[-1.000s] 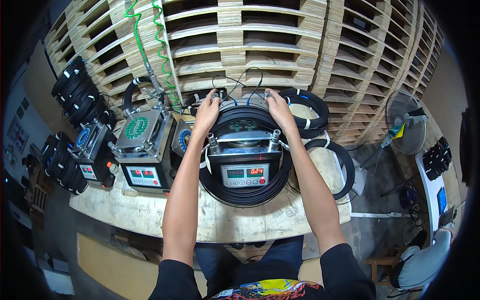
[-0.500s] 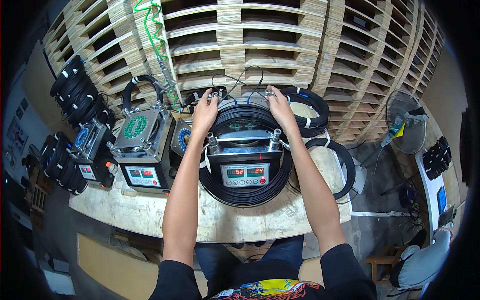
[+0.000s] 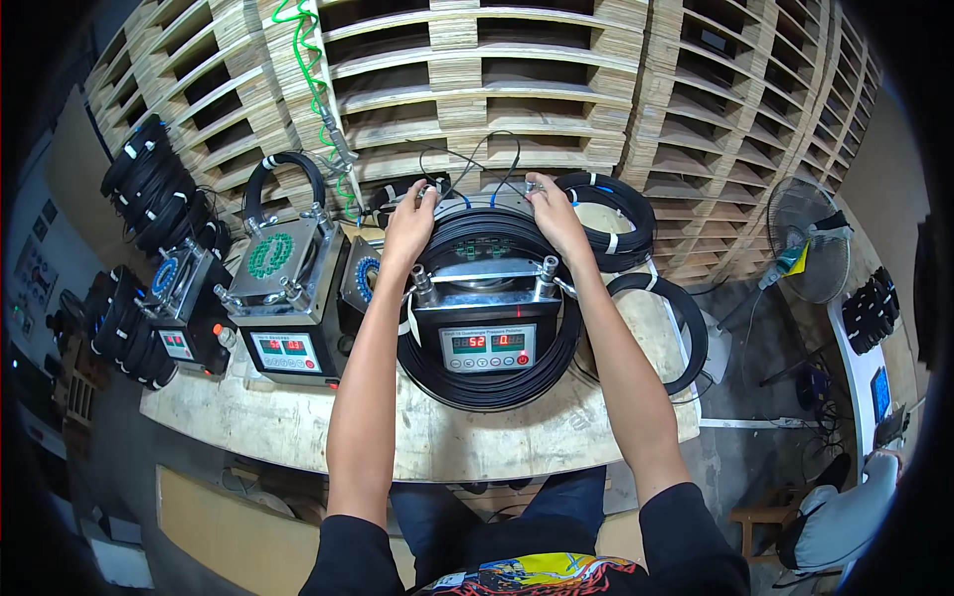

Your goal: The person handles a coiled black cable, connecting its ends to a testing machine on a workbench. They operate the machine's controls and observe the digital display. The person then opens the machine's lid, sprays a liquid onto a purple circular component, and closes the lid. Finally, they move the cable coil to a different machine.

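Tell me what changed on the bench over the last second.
Almost nothing. The left hand and right hand stay at the far side of the black cable coil lying around the tester box; their fingers only shift slightly. The view tilts a little. The coil, box and the second machine on its left did not move.

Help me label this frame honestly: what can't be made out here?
Head view only:
- Fingertips of the left hand and right hand: curled over the far rim of the black coiled tubing, hiding any grip.
- Grey metal tester box: back hidden by both hands.
- Red display digits: too small.
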The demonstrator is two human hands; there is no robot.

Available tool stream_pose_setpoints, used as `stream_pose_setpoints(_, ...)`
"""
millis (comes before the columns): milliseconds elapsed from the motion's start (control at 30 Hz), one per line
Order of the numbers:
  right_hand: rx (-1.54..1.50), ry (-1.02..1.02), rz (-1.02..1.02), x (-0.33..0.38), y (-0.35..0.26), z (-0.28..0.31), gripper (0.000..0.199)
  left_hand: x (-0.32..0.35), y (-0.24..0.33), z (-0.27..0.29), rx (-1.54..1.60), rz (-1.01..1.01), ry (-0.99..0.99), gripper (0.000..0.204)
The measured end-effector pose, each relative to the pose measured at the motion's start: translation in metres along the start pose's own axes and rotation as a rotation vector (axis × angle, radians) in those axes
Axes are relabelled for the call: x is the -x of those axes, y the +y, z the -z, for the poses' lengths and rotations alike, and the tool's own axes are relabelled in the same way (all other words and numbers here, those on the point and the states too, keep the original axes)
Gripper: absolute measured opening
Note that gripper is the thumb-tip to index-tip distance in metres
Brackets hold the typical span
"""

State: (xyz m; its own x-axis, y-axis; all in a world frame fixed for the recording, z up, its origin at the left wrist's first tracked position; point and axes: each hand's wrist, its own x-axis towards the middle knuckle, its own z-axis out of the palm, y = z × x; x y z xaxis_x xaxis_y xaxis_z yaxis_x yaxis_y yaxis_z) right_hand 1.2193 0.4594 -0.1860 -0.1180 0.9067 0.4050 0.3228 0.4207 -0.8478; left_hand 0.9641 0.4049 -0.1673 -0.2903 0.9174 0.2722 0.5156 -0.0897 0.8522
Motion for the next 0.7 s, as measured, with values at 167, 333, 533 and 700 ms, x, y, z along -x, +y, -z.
stream_pose_setpoints(167, -0.017, 0.045, 0.029, 0.0, 0.003, -0.002, 0.039, 0.007, 0.012, 0.002, -0.037, -0.027, 0.007, 0.06)
stream_pose_setpoints(333, -0.008, 0.041, -0.018, -0.002, 0.009, -0.002, 0.039, 0.01, 0.016, 0.003, -0.023, -0.048, 0.002, 0.056)
stream_pose_setpoints(533, 0.094, 0.054, 0.026, 0.004, -0.005, -0.002, 0.039, 0.004, 0.003, 0.002, 0.022, -0.038, 0.006, 0.059)
stream_pose_setpoints(700, 0.052, 0.032, 0.011, 0.003, -0.001, 0.003, 0.039, 0.006, 0.008, 0.0, -0.006, -0.022, -0.024, 0.06)
